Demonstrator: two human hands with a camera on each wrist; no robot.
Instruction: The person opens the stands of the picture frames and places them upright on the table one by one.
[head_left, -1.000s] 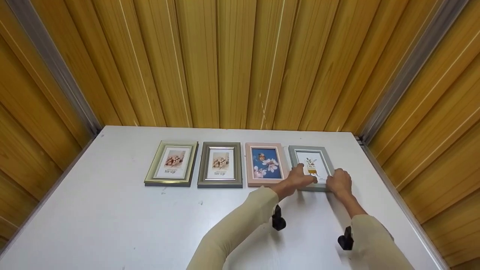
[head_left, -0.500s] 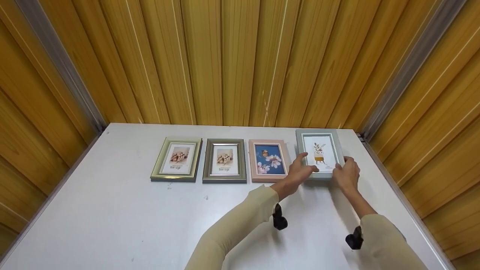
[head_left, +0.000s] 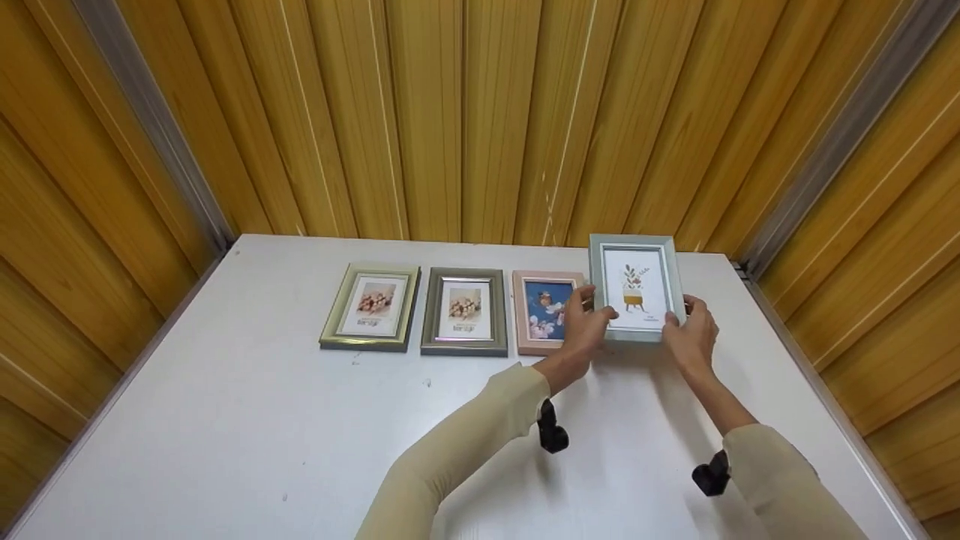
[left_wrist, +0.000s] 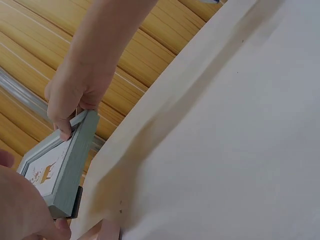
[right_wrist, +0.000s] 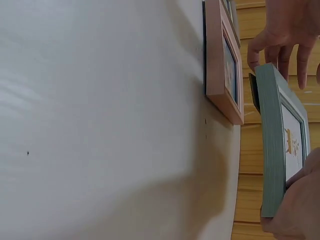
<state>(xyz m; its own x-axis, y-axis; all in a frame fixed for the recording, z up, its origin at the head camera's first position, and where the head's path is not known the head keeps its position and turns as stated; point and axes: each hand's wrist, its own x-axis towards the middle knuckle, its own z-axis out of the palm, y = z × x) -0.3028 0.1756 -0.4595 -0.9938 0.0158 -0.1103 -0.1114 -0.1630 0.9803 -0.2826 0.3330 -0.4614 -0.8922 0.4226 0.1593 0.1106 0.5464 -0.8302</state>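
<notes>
A grey-green picture frame [head_left: 634,289], with a plant-in-pot picture, is held raised off the white table and tilted toward the head camera. My right hand [head_left: 691,334] grips its lower right corner, thumb on the front and fingers behind. At its left edge is my left hand [head_left: 585,326], thumb over the front border and fingers around the side; the right wrist view shows these fingers [right_wrist: 285,57] fairly straight. A dark backing piece [right_wrist: 255,92] sticks out behind the frame. Just left of it, a pink frame [head_left: 529,349] with a blossom picture lies on the table, partly covered by my left hand.
A dark grey-brown frame [head_left: 464,349] and a gold-green frame [head_left: 364,345] lie in the same row, further left. The white table [head_left: 262,412] ends at wood-patterned panels [head_left: 427,112] behind and at both sides. Black wrist cameras [head_left: 553,435] hang below both sleeves.
Both hands have lifted the grey-green frame from the table, upward and slightly away, and tilted it up. My left fingers have shifted around its left edge. The other frames stay in place.
</notes>
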